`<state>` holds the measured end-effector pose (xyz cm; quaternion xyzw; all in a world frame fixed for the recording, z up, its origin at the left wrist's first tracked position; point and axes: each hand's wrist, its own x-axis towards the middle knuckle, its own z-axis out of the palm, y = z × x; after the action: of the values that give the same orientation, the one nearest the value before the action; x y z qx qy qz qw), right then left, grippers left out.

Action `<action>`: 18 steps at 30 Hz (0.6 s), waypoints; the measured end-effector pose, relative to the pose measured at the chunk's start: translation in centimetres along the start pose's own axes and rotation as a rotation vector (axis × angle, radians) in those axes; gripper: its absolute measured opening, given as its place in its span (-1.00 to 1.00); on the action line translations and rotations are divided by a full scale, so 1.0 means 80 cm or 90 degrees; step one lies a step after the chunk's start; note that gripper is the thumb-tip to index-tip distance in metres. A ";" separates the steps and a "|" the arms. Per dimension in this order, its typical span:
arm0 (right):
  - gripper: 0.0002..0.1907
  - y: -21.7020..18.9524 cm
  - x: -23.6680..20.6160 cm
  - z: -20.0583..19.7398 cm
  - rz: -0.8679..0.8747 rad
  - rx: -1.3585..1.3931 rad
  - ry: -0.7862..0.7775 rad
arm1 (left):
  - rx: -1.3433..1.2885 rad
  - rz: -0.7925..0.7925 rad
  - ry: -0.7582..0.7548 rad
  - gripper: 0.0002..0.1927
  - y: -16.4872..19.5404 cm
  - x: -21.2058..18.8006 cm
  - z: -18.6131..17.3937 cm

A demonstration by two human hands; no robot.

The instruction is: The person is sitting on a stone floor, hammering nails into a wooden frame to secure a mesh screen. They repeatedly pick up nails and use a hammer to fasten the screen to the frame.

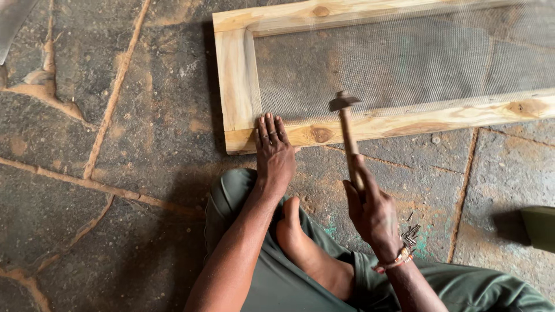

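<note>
On stone floor – left hand (274,155) flat, open on wooden frame (370,123); right hand (372,212) grips hammer (347,127) – head above rail.

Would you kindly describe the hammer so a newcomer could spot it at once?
Find the pale wooden frame with grey mesh on the stone floor. Over its near rail, the right hand grips the hammer: a slim wooden handle with a small dark metal head, unlike the loose nails nearby.
</note>
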<state>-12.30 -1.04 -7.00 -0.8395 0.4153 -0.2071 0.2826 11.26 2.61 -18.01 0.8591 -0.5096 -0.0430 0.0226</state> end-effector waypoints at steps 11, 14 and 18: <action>-0.41 -0.003 0.009 0.000 0.081 0.062 -0.060 | -0.014 -0.005 0.066 -0.01 0.007 -0.006 -0.017; -0.39 0.004 0.006 0.002 -0.055 0.106 0.031 | -0.042 -0.005 0.059 0.02 0.006 -0.006 -0.015; -0.46 0.013 0.004 0.002 0.114 0.069 -0.043 | -0.051 -0.003 0.081 0.01 0.006 -0.008 -0.007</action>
<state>-12.63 -1.78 -7.72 -0.7892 0.4667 -0.1746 0.3590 10.62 2.94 -17.41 0.8597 -0.5029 -0.0089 0.0892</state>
